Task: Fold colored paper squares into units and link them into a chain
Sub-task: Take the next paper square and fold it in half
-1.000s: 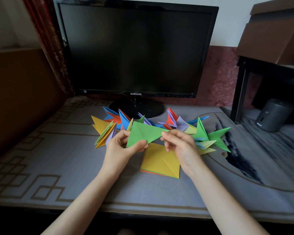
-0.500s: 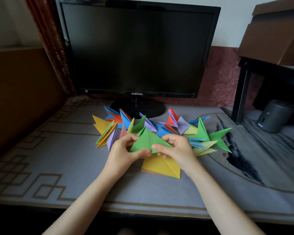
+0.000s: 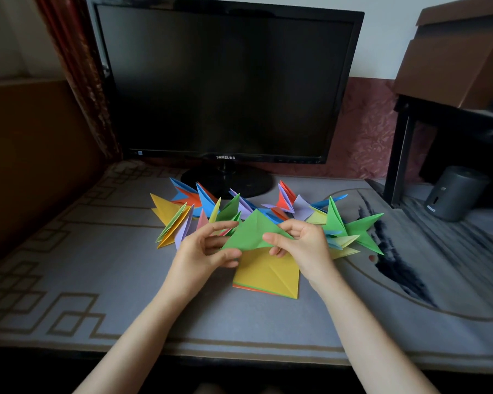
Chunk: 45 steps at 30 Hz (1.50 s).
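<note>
A green paper (image 3: 251,233), folded into a peaked triangle, is held above the desk between both hands. My left hand (image 3: 202,251) pinches its lower left corner with thumb and fingers. My right hand (image 3: 302,241) grips its right side, thumb on the front face. Under the hands lies a stack of flat squares with a yellow sheet (image 3: 268,275) on top. Behind the hands a chain of linked folded units (image 3: 282,207) in yellow, blue, orange, lilac and green stretches across the desk.
A dark monitor (image 3: 225,83) on a round stand rises just behind the chain. A grey cylinder speaker (image 3: 453,193) and a black shelf leg (image 3: 399,160) are at the right. The patterned grey desk mat (image 3: 83,280) reaches to the near edge.
The green paper has been collapsed from a wide stretched shape into a peaked triangle. Both hands moved closer together and slightly lower over the yellow stack.
</note>
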Motion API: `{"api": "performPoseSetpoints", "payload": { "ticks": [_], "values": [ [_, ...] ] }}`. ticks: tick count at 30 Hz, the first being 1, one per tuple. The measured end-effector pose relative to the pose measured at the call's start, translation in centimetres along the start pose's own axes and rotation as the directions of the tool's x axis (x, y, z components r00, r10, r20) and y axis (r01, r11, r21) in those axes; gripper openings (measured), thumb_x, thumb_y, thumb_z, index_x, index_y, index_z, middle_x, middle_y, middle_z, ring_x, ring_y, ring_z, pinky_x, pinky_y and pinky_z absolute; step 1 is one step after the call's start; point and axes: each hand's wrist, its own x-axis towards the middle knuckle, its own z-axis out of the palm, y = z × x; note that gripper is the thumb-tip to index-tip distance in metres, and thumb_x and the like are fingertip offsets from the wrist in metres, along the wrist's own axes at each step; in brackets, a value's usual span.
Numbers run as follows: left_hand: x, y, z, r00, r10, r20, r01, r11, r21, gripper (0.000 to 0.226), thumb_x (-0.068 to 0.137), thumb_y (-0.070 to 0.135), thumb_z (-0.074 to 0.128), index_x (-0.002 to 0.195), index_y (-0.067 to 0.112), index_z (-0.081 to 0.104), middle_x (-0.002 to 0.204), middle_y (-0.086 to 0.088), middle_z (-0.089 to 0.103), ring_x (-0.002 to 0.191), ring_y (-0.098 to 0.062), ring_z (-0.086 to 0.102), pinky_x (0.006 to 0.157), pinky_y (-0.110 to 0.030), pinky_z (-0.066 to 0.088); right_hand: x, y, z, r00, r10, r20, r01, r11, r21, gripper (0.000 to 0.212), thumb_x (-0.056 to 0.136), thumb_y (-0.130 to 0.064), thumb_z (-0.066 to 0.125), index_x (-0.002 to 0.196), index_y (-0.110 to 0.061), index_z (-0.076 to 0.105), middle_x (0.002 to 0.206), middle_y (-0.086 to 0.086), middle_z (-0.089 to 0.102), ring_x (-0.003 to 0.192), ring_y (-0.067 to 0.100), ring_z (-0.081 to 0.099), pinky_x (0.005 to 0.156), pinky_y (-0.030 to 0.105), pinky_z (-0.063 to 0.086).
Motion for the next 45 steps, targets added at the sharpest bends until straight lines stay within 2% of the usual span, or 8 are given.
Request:
{"api": "performPoseSetpoints", "payload": {
  "ticks": [4, 8, 14, 19, 26, 34, 39, 45],
  "values": [
    [0.2, -0.1, 0.0, 0.997, 0.026, -0.071, -0.027, 1.000, -0.014, 0.039, 0.079, -0.014, 0.062, 0.112, 0.007, 0.062, 0.091, -0.012, 0.067, 0.078, -0.009, 0.070, 0.066, -0.021, 0.058, 0.0, 0.0, 0.0, 1.000, -0.018, 0.007, 0.017, 1.000, 0.017, 0.014, 0.073, 0.000, 0.075, 0.069, -0.008, 0.064, 0.051, -0.002, 0.063, 0.044, 0.010, 0.058, 0.047, 0.018, 0.045],
    [0.2, 0.0, 0.0, 0.999, 0.040, -0.028, -0.042, 0.996, -0.076, 0.046, 0.083, -0.017, 0.054, 0.116, 0.015, 0.058, 0.103, -0.012, 0.068, 0.096, -0.013, 0.069, 0.069, -0.023, 0.058, 0.1, 0.0, -0.2, 1.000, -0.013, -0.018, 0.013, 1.000, 0.017, 0.011, 0.073, -0.002, 0.075, 0.076, -0.001, 0.065, 0.054, -0.003, 0.065, 0.046, 0.010, 0.059, 0.047, 0.018, 0.046],
    [0.1, 0.1, 0.1, 0.995, 0.096, -0.042, -0.100, 0.990, -0.104, 0.051, 0.085, -0.016, 0.053, 0.118, 0.023, 0.056, 0.103, 0.005, 0.073, 0.104, -0.012, 0.067, 0.069, -0.023, 0.057, 0.1, 0.1, -0.1, 0.999, -0.006, -0.038, 0.007, 1.000, 0.015, 0.009, 0.074, -0.003, 0.075, 0.076, -0.004, 0.066, 0.059, -0.004, 0.066, 0.047, 0.009, 0.060, 0.047, 0.018, 0.044],
    [0.3, 0.2, -0.2, 0.982, 0.111, -0.152, -0.135, 0.978, -0.159, 0.037, 0.090, -0.007, 0.051, 0.119, 0.015, 0.055, 0.097, -0.004, 0.074, 0.094, -0.020, 0.070, 0.068, -0.023, 0.057, 0.2, 0.1, -0.5, 0.992, 0.006, -0.125, 0.017, 0.984, 0.178, 0.009, 0.082, -0.003, 0.067, 0.088, -0.011, 0.068, 0.076, -0.002, 0.073, 0.056, 0.013, 0.066, 0.051, 0.019, 0.049],
    [0.5, 0.0, 0.9, 0.998, 0.042, -0.056, -0.043, 0.999, -0.020, 0.035, 0.072, 0.020, 0.067, 0.102, 0.003, 0.062, 0.094, -0.006, 0.075, 0.090, -0.020, 0.071, 0.072, -0.027, 0.058, -0.2, -0.1, 0.7, 0.999, 0.041, 0.033, -0.049, 0.955, 0.293, 0.014, 0.087, -0.002, 0.060, 0.099, -0.007, 0.064, 0.086, 0.005, 0.073, 0.062, 0.018, 0.068, 0.056, 0.023, 0.054],
    [1.0, 0.2, 0.7, 0.971, 0.052, -0.233, -0.083, 0.988, -0.127, 0.007, 0.082, 0.001, 0.066, 0.082, 0.008, 0.066, 0.080, -0.010, 0.068, 0.072, -0.014, 0.068, 0.066, -0.023, 0.057, -0.7, 0.5, 1.9, 0.976, 0.060, 0.211, -0.089, 0.987, 0.132, 0.018, 0.084, -0.001, 0.064, 0.099, -0.012, 0.066, 0.090, 0.001, 0.074, 0.083, 0.016, 0.069, 0.077, 0.030, 0.054],
    [0.5, 0.2, 1.1, 0.992, 0.065, -0.111, -0.074, 0.994, -0.076, 0.018, 0.075, -0.003, 0.069, 0.091, 0.005, 0.067, 0.084, 0.002, 0.075, 0.078, -0.010, 0.070, 0.070, -0.018, 0.055, -0.8, 0.6, 1.9, 0.970, 0.049, 0.236, -0.090, 0.983, 0.162, 0.020, 0.084, 0.002, 0.063, 0.099, -0.011, 0.067, 0.091, 0.005, 0.074, 0.082, 0.021, 0.070, 0.081, 0.035, 0.054],
    [0.5, 0.5, 0.6, 0.983, 0.025, -0.184, -0.041, 0.996, -0.084, 0.005, 0.081, -0.002, 0.065, 0.085, 0.000, 0.066, 0.079, -0.005, 0.069, 0.071, -0.007, 0.067, 0.062, -0.015, 0.054, -0.6, 0.5, 1.4, 0.980, -0.182, 0.082, 0.177, 0.982, 0.058, 0.023, 0.084, -0.008, 0.051, 0.102, -0.018, 0.061, 0.098, -0.008, 0.068, 0.085, 0.012, 0.063, 0.069, 0.022, 0.050]
  ]
}}
